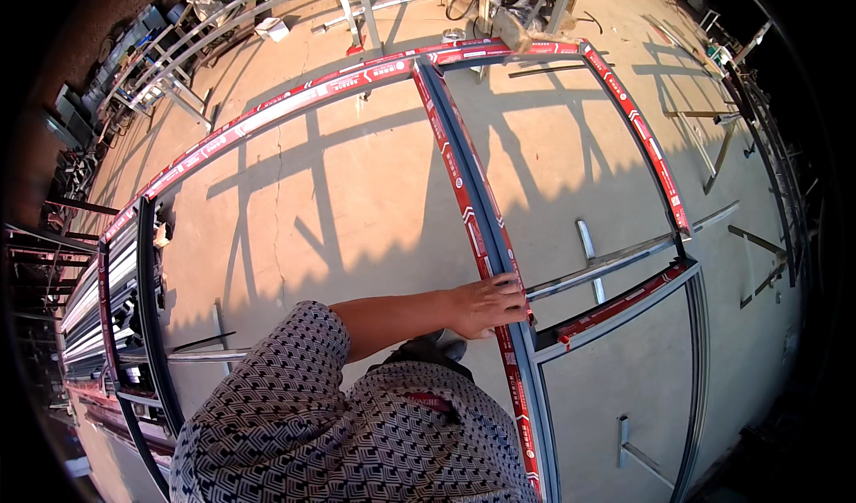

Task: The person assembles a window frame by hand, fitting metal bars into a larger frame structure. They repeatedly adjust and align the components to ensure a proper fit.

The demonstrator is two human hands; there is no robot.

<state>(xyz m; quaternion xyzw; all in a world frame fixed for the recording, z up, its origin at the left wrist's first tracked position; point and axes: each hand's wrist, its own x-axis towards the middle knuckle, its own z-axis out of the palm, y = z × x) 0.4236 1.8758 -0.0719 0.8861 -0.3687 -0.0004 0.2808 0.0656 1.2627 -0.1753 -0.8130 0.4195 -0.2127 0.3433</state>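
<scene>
My left hand (pixel 490 305) reaches across from a patterned sleeve. Its fingers lie curled over the middle bar (pixel 473 191) of a large metal window frame, which carries red printed protective film along both sides of a dark grey channel. Across the far side runs the frame's long top bar (pixel 267 115), also wrapped in red and white film. A side bar (pixel 637 128) with red film curves down on the right. Just right of the hand, a short red-filmed crossbar (pixel 615 311) joins the middle bar to a grey inner sash (pixel 700 369). My right hand does not show.
Metal stands (pixel 588 253) support the frame from below. Long dark and silver profiles (pixel 85 325) are stacked at the left. Metal racks (pixel 169 84) and clutter stand at the far left, and a wooden block (pixel 510 32) touches the frame's far edge. Lengths of profile lean at the right.
</scene>
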